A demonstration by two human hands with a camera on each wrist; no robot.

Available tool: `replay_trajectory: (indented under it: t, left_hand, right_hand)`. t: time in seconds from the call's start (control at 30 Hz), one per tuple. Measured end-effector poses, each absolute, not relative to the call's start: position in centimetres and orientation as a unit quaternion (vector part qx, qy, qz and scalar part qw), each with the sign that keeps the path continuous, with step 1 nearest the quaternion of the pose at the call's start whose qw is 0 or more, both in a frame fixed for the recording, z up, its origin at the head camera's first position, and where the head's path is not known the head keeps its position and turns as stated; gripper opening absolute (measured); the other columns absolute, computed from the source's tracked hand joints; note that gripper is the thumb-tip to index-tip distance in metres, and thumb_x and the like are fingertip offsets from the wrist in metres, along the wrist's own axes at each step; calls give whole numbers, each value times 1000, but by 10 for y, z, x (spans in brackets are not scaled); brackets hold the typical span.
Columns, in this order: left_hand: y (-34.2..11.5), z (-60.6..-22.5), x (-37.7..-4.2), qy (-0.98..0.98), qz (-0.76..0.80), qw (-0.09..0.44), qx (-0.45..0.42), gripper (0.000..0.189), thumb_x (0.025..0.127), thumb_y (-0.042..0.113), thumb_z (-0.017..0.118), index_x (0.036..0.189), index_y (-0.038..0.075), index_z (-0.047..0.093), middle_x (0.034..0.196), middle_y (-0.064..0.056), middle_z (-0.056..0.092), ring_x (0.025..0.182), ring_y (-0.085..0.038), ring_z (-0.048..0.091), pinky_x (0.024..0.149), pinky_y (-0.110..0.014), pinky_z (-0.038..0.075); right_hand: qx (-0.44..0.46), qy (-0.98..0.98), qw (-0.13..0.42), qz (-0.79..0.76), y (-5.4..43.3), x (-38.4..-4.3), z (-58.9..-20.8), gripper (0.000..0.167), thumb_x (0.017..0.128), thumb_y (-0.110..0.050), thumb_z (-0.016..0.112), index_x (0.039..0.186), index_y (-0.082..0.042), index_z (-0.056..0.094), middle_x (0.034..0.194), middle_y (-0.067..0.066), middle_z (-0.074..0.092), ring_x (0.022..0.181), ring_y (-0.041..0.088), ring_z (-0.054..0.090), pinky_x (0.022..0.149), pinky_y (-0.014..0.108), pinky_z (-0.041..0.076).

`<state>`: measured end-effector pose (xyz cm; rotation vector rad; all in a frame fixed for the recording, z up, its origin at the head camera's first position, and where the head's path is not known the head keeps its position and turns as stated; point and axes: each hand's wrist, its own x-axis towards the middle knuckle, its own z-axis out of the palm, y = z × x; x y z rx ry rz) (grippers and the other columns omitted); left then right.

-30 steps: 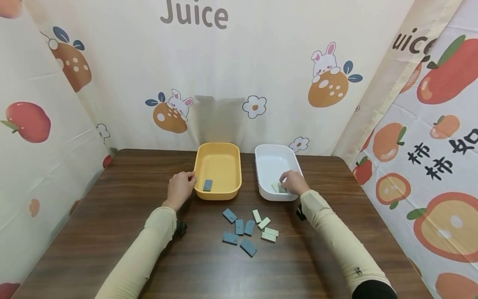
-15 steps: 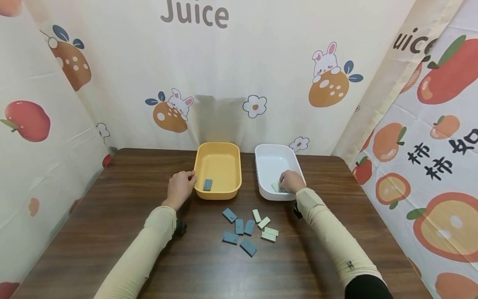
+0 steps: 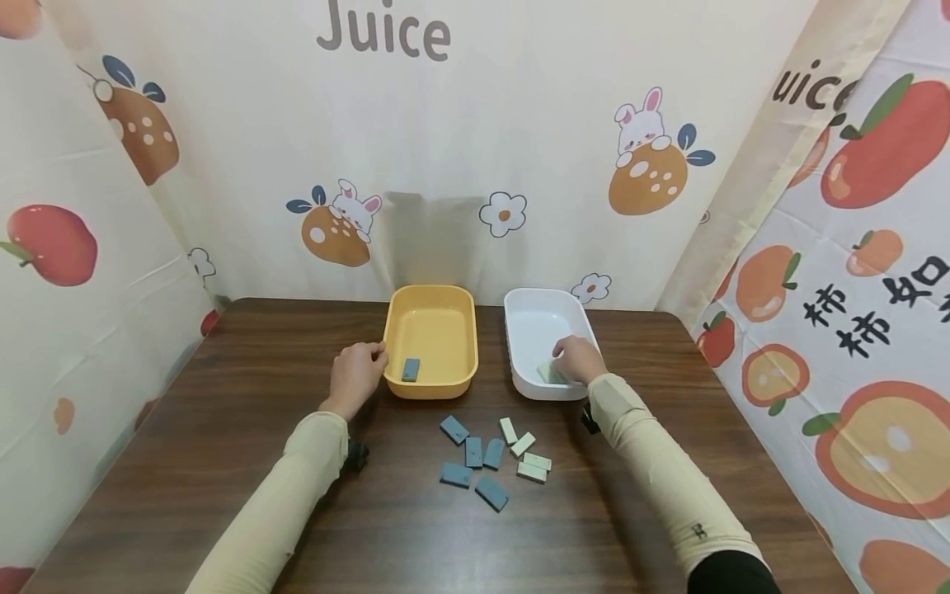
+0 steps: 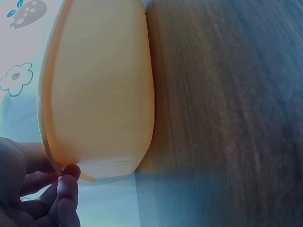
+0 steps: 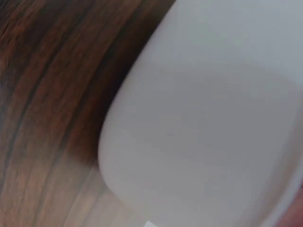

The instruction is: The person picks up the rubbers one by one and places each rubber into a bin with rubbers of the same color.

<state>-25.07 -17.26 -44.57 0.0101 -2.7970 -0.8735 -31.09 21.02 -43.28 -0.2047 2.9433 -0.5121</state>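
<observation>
My left hand (image 3: 355, 378) pinches the near left rim of a yellow tray (image 3: 463, 330), also filling much of the left wrist view. A single blue block (image 3: 411, 370) lies inside that tray near its front. Inside the front of a white tray (image 3: 530, 318), my right hand (image 3: 579, 360) has its fingers bent down onto a pale green block (image 3: 549, 374); the fingers partly hide it. The right wrist view shows mostly the outer wall of the white tray (image 5: 189, 142).
In front of the trays lie several loose blue blocks (image 3: 473, 453) and several pale green blocks (image 3: 532, 472) on the brown wooden table (image 3: 416, 544). A printed curtain (image 3: 445, 124) hangs behind and along both sides.
My right hand has shifted slightly within the front of the white tray, over the pale green blocks. The left hand stays at the yellow tray's rim.
</observation>
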Motion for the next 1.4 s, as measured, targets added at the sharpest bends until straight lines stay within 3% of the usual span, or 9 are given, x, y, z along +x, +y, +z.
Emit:
replay_trajectory:
  t: [0.13,0.4,0.53,0.73,0.83,1.07,1.4]
  left_hand:
    - [-173,-446,-249,-948,-303,103,2,33,95,17,59,121,1,67,106,-19,72,55,-19,47,51,-27,36]
    - [-172,-445,-249,-946,-307,106,-2,32,95,16,58,121,0,68,103,-18,73,51,-17,44,49,-27,34]
    - [-171,-447,-249,-945,-311,103,-2,32,95,16,58,121,0,68,106,-18,73,51,-17,44,49,-27,35]
    - [-172,-447,-249,-945,-312,101,1,32,95,17,58,121,1,68,98,-17,73,52,-17,45,49,-27,35]
    - [-172,-447,-249,-945,-313,97,2,32,95,17,58,122,1,67,104,-18,73,53,-18,45,50,-27,35]
    - [-171,-445,-249,-944,-318,92,4,33,96,17,58,122,1,67,102,-18,72,53,-18,46,50,-27,36]
    - [-173,-445,-249,-944,-315,99,6,32,95,17,59,121,1,67,111,-19,71,57,-20,49,52,-27,37]
  right_hand:
    - [-76,981,56,-171,210,-307,-426,22,89,-14,61,102,1,71,108,21,70,89,31,61,85,47,49]
    - [-78,976,29,-202,212,-296,-413,25,94,-18,60,102,2,72,94,17,72,80,26,64,73,39,51]
    - [-69,975,11,-212,214,-292,-408,26,94,-19,59,102,3,72,97,19,72,83,29,64,74,41,51]
    - [-55,971,-11,-232,220,-285,-404,33,96,-22,56,107,5,70,102,22,71,86,30,64,77,44,52]
    - [-45,969,-27,-240,225,-281,-403,36,97,-25,55,109,6,70,101,22,71,86,30,64,78,45,51]
    - [-29,966,-62,-249,238,-274,-403,33,97,-22,56,105,6,70,98,23,72,80,29,61,73,42,49]
    - [12,961,-61,-271,256,-266,-412,37,97,-22,53,113,8,66,109,27,69,87,33,65,73,43,53]
